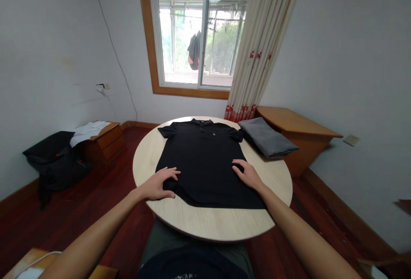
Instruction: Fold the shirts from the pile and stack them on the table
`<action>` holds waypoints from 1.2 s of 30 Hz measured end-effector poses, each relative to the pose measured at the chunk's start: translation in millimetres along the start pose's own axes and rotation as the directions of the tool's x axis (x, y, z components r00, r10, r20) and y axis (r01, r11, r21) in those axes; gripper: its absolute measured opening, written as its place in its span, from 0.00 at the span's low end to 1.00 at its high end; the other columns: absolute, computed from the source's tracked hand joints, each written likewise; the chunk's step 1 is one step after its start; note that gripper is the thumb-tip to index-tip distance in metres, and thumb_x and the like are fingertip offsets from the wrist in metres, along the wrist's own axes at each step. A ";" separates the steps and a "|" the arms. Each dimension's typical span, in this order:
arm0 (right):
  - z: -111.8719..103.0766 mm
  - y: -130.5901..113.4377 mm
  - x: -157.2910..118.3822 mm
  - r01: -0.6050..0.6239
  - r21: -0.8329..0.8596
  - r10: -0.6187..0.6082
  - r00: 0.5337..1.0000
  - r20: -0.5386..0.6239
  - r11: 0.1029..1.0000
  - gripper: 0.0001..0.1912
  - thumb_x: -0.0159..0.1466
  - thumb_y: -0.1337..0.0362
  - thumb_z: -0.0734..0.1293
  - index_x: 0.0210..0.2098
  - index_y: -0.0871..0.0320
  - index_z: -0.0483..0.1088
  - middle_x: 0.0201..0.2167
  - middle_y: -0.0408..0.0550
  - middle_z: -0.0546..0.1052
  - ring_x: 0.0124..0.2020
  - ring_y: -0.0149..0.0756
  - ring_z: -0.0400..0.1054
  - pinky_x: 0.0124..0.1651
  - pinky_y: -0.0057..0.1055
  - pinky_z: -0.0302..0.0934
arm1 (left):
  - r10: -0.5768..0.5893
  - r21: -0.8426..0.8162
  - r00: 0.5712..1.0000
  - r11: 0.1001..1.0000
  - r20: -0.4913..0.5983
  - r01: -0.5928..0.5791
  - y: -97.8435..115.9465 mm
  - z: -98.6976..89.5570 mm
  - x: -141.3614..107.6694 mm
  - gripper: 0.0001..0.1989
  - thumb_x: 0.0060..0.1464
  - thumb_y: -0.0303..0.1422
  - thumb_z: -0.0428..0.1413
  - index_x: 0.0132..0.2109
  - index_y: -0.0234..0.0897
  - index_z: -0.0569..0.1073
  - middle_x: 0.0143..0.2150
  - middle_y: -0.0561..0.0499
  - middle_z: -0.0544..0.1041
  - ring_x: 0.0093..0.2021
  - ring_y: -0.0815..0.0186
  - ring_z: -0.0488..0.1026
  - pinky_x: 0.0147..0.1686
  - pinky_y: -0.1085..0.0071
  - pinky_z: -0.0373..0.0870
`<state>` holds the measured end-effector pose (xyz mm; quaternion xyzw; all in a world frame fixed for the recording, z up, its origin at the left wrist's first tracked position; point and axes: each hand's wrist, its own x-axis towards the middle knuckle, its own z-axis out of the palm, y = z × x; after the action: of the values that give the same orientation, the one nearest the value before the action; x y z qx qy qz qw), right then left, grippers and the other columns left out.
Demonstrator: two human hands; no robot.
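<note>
A black short-sleeved polo shirt [205, 163] lies spread out flat, front up, its collar at the far side and its hem toward me. A small pale mark shows on its chest. My left hand [159, 183] rests at the shirt's lower left edge, fingers spread, thumb over the hem's corner. On the lower right part of the shirt lies my right hand [248, 173], its fingers stretched out and a little bent. Neither hand grips the cloth. Beneath the shirt is a round, light wooden table [221, 224].
Folded grey cloth [268, 137] lies at the table's right edge, beside a brown wooden desk [298, 127]. A black backpack [59, 163] and a small drawer cabinet [107, 142] with white cloth [90, 131] stand at left. Behind are a window [183, 47] and a curtain [260, 47].
</note>
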<state>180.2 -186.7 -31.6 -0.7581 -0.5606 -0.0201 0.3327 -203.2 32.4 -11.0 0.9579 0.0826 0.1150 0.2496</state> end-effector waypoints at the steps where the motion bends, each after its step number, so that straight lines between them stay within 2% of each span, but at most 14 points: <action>1: -3.8 0.5 -6.8 0.014 0.023 -0.014 1.000 0.003 1.000 0.20 0.67 0.55 0.62 0.50 0.59 0.76 0.54 0.56 0.77 0.57 0.45 0.70 0.65 0.43 0.61 | -0.001 -0.006 1.000 1.000 -0.026 0.001 0.6 0.6 -3.1 0.23 0.54 0.49 0.64 0.50 0.41 0.74 0.66 0.41 0.70 0.70 0.52 0.61 0.70 0.50 0.48; 6: -22.8 9.7 -32.5 -0.006 0.088 0.002 0.999 0.051 0.996 0.17 0.66 0.53 0.63 0.46 0.54 0.78 0.54 0.53 0.78 0.57 0.47 0.71 0.64 0.46 0.61 | 0.008 -0.086 0.995 0.996 -0.103 -0.017 -2.1 2.7 -7.2 0.08 0.58 0.39 0.59 0.40 0.41 0.75 0.58 0.44 0.78 0.65 0.54 0.68 0.69 0.52 0.53; 9: -30.5 14.2 -41.1 0.002 0.096 -0.014 0.993 0.120 0.995 0.17 0.65 0.52 0.64 0.46 0.54 0.78 0.57 0.54 0.75 0.60 0.48 0.69 0.66 0.48 0.59 | -0.015 -0.167 0.994 0.986 -0.112 -0.004 -7.0 2.0 -6.5 0.09 0.59 0.40 0.59 0.39 0.40 0.77 0.54 0.44 0.80 0.62 0.54 0.71 0.68 0.52 0.54; 12: -34.0 11.3 -46.7 0.016 0.042 -0.023 0.984 0.177 0.999 0.20 0.65 0.52 0.63 0.51 0.54 0.76 0.62 0.54 0.72 0.64 0.48 0.65 0.69 0.50 0.55 | -0.029 -0.224 0.996 0.975 -0.088 0.009 -9.3 -3.7 -6.5 0.14 0.59 0.43 0.58 0.45 0.39 0.80 0.53 0.43 0.80 0.59 0.55 0.73 0.67 0.53 0.57; 14: -35.1 7.1 -49.7 0.026 -0.007 -0.023 0.978 0.206 1.000 0.23 0.66 0.51 0.62 0.55 0.55 0.74 0.64 0.54 0.69 0.66 0.48 0.62 0.70 0.50 0.53 | -0.031 -0.256 0.999 0.967 -0.042 0.019 -8.4 -11.8 -7.0 0.18 0.60 0.47 0.58 0.47 0.39 0.80 0.53 0.43 0.80 0.55 0.56 0.75 0.62 0.56 0.64; 18: -41.9 2.3 -51.8 0.065 -0.096 -0.038 0.963 0.268 0.993 0.28 0.67 0.49 0.63 0.61 0.55 0.71 0.67 0.54 0.65 0.69 0.49 0.58 0.71 0.49 0.50 | -0.018 -0.323 0.994 0.945 0.105 0.051 -3.9 -36.8 -8.4 0.21 0.58 0.51 0.58 0.37 0.38 0.82 0.47 0.45 0.82 0.46 0.60 0.77 0.50 0.66 0.72; 21: -52.7 -1.9 -42.5 0.093 -0.185 -0.023 0.936 0.350 0.978 0.30 0.64 0.47 0.65 0.60 0.56 0.72 0.66 0.56 0.67 0.66 0.51 0.62 0.69 0.48 0.54 | 0.012 -0.334 0.938 0.936 0.347 0.112 -0.8 -54.3 -3.9 0.22 0.57 0.53 0.58 0.33 0.38 0.82 0.39 0.48 0.82 0.39 0.62 0.77 0.42 0.71 0.71; 23: -56.7 -10.3 -27.9 0.119 -0.250 -0.013 0.921 0.390 0.961 0.27 0.65 0.47 0.65 0.56 0.57 0.76 0.61 0.57 0.72 0.61 0.51 0.67 0.66 0.46 0.58 | -0.038 -0.265 0.896 0.949 0.443 0.171 1.8 -59.1 7.6 0.24 0.57 0.55 0.57 0.33 0.37 0.82 0.34 0.49 0.81 0.34 0.64 0.75 0.37 0.72 0.70; 24: -55.9 -16.5 -18.1 0.133 -0.276 -0.015 0.920 0.392 0.952 0.25 0.67 0.48 0.64 0.53 0.57 0.77 0.59 0.56 0.74 0.59 0.50 0.69 0.64 0.44 0.59 | -0.083 -0.212 0.895 0.958 0.438 0.193 3.8 -58.4 16.9 0.25 0.57 0.56 0.56 0.34 0.37 0.82 0.32 0.49 0.80 0.33 0.64 0.75 0.35 0.72 0.69; 26: -46.4 -31.6 5.2 0.139 -0.295 -0.029 0.938 0.346 0.945 0.22 0.69 0.50 0.62 0.53 0.57 0.77 0.57 0.55 0.75 0.58 0.47 0.69 0.64 0.41 0.59 | -0.181 -0.098 0.929 0.970 0.322 0.223 9.5 -50.4 42.7 0.27 0.58 0.56 0.54 0.37 0.36 0.82 0.33 0.48 0.81 0.32 0.62 0.75 0.35 0.70 0.69; 28: -27.7 -46.6 30.1 0.102 -0.300 -0.015 0.960 0.278 0.949 0.23 0.70 0.52 0.62 0.56 0.58 0.74 0.59 0.54 0.74 0.60 0.45 0.68 0.65 0.38 0.58 | -0.224 0.012 0.963 0.974 0.153 0.225 16.2 -35.2 74.2 0.26 0.60 0.54 0.51 0.44 0.37 0.82 0.41 0.46 0.82 0.39 0.58 0.77 0.41 0.67 0.71; 30: -4.4 -57.0 52.1 0.028 -0.298 0.044 0.972 0.232 0.954 0.25 0.71 0.51 0.62 0.60 0.58 0.71 0.62 0.53 0.72 0.62 0.44 0.66 0.65 0.37 0.57 | -0.256 0.126 0.966 0.960 0.037 0.249 20.3 -16.5 105.0 0.25 0.62 0.50 0.49 0.52 0.38 0.79 0.53 0.44 0.80 0.51 0.55 0.76 0.52 0.65 0.69; 33: 26.3 -57.6 72.8 -0.051 -0.329 0.126 0.969 0.211 0.943 0.28 0.72 0.52 0.60 0.65 0.61 0.65 0.68 0.55 0.65 0.69 0.43 0.57 0.69 0.39 0.50 | -0.355 0.259 0.930 0.893 -0.093 0.367 13.8 8.6 136.7 0.28 0.65 0.50 0.44 0.62 0.40 0.72 0.67 0.43 0.69 0.65 0.51 0.66 0.64 0.54 0.61; 36: 43.0 -42.6 77.3 -0.139 -0.364 0.226 0.952 0.208 0.921 0.31 0.73 0.50 0.58 0.69 0.61 0.60 0.71 0.56 0.57 0.73 0.44 0.48 0.72 0.45 0.43 | -0.442 0.282 0.878 0.832 -0.182 0.477 -6.5 23.1 145.3 0.29 0.68 0.49 0.41 0.67 0.41 0.67 0.73 0.44 0.59 0.72 0.51 0.54 0.69 0.44 0.48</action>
<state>157.4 -93.0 -13.3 -0.8504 -0.5115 0.0072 0.1230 -58.3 58.7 -7.8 0.9295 0.3416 0.0888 0.1070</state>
